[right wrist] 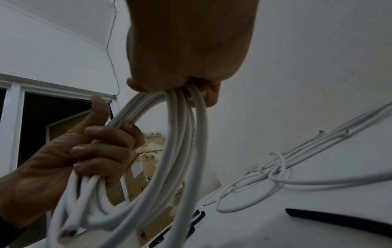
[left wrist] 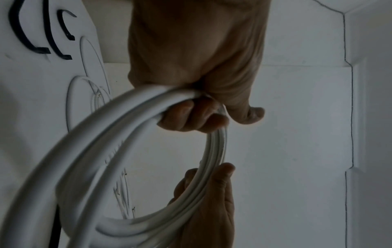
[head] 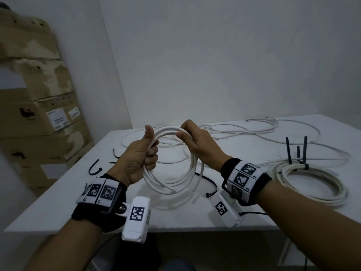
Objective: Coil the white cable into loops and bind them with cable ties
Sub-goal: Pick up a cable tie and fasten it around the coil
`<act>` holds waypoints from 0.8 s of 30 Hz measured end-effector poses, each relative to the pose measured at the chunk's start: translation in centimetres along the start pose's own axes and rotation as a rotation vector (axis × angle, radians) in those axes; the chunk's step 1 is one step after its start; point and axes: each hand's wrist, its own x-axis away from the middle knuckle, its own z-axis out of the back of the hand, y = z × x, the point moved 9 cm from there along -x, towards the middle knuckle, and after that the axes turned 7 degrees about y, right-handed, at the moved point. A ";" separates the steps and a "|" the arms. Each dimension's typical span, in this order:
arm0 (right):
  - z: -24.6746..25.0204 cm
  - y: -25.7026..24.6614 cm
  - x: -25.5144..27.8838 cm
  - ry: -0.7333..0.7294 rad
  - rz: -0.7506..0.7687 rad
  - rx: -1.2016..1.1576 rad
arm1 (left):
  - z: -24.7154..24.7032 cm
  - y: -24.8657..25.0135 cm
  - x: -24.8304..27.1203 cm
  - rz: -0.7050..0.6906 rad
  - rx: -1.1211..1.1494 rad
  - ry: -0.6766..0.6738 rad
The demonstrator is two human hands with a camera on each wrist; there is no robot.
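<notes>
A coil of white cable (head: pixel 187 173) hangs in several loops above the white table (head: pixel 58 202). My left hand (head: pixel 144 153) grips the coil's left side, fingers curled round the strands, thumb up. My right hand (head: pixel 192 137) grips the top right of the same coil. The left wrist view shows the coil (left wrist: pixel 118 137) under my left hand's fingers (left wrist: pixel 191 115), with my right hand (left wrist: pixel 207 198) below. In the right wrist view the strands (right wrist: pixel 180 134) leave my right hand (right wrist: pixel 188 87), and a cut cable end (right wrist: pixel 67 232) shows low left. A black cable tie (head: pixel 210 184) lies under the coil.
A second white coil (head: pixel 310 184), bound with upright black ties (head: pixel 301 151), lies at the right. Loose white cable (head: pixel 244 130) sprawls across the table's far side. More black ties (head: pixel 95 169) lie at the left edge. Cardboard boxes (head: pixel 39 114) are stacked left of the table.
</notes>
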 end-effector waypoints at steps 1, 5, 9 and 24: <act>-0.1 0.2 0.0 -0.002 -0.017 -0.030 | 0.0 0.0 0.1 0.009 -0.004 0.017; -0.9 1.2 0.5 -0.008 -0.133 -0.235 | 0.2 -0.1 0.2 0.020 0.013 0.078; -1.0 1.2 1.2 0.009 -0.123 -0.259 | 0.6 0.0 0.3 0.044 0.072 0.117; 2.6 3.9 2.5 0.236 -0.292 -0.301 | 1.9 0.7 0.3 0.030 0.098 0.168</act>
